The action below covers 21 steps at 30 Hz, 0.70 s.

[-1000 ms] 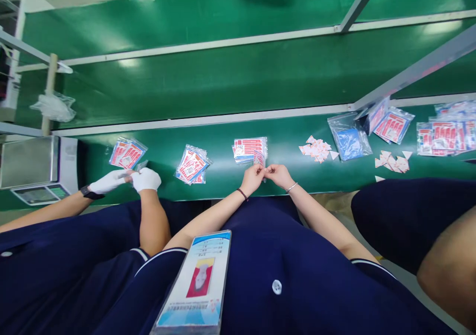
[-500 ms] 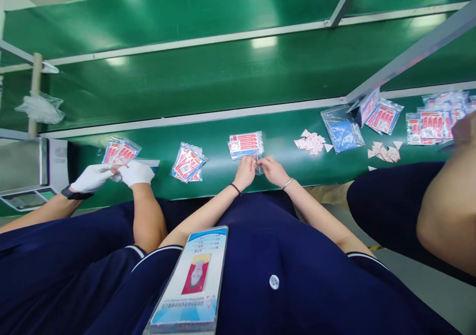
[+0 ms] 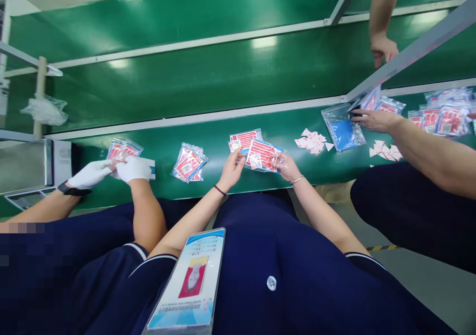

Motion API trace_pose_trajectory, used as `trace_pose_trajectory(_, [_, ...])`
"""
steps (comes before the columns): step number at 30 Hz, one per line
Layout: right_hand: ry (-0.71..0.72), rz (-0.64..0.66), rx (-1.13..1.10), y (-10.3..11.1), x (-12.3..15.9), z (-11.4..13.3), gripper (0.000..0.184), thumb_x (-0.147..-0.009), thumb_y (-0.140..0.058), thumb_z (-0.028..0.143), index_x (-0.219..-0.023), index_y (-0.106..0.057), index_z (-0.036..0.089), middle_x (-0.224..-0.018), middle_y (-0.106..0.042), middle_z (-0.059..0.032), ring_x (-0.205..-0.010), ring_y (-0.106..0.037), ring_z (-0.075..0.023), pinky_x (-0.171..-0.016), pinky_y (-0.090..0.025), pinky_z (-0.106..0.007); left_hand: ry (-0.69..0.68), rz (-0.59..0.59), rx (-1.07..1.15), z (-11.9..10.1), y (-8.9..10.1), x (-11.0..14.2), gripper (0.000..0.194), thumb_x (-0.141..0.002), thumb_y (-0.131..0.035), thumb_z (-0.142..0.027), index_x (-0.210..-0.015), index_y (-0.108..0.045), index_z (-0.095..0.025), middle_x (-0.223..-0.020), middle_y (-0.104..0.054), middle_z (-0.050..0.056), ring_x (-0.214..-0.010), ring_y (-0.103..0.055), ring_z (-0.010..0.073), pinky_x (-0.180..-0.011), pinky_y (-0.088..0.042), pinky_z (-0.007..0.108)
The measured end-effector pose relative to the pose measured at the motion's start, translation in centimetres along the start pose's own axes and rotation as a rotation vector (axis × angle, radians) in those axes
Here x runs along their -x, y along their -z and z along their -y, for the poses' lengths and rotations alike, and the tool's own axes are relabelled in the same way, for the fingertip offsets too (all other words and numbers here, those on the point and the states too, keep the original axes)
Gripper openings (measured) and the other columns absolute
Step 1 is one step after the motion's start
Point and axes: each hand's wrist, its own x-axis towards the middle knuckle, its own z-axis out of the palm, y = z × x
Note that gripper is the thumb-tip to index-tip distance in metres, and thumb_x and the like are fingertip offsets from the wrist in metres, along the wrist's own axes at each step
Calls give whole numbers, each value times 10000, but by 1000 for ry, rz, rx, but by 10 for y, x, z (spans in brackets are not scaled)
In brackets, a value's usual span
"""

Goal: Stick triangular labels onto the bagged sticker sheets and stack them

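My two hands hold a clear plastic bag with a red, white and blue card (image 3: 262, 155) just above the green bench (image 3: 208, 127). My left hand (image 3: 231, 168) pinches the bag's left edge. At the bag's right edge, my right hand (image 3: 287, 165) is closed on the clear plastic. Right behind the bag lies a small stack of the same bagged cards (image 3: 242, 139).
A co-worker's white-gloved hands (image 3: 111, 170) handle a packet at the left, near two more packet piles (image 3: 189, 162). At the right, another person's hand (image 3: 374, 119) rests by a blue bag (image 3: 344, 129), small triangular pieces (image 3: 313, 141) and further packets (image 3: 442, 117). A scale (image 3: 26, 166) stands far left.
My hands have spread apart and lifted a bagged card into view, held flat between them. A person's hands came in at the right, one up on the rail.
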Motion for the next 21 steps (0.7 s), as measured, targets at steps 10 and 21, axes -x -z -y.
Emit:
trace_pose_trajectory(10, [14, 104, -26, -19, 0, -2, 513, -438, -891, 442, -834, -693, 184, -886, -695, -39, -839, -664, -208, -798, -551, -371, 337, 39, 611, -21, -7, 9, 548, -610, -806, -437, -1020, -555, -174, -836, -677, 18, -612, -644, 126, -575, -535, 253])
trace_pose_trajectory(21, [310, 15, 450, -24, -3, 6, 364, -625, -791, 494, -790, -690, 186, -834, -685, -74, -793, -627, -225, -854, -511, -421, 501, -155, 726, -5, -29, 2, 501, -521, -859, -345, -872, -559, -151, -767, -687, 16, -617, -628, 125, -652, -554, 306])
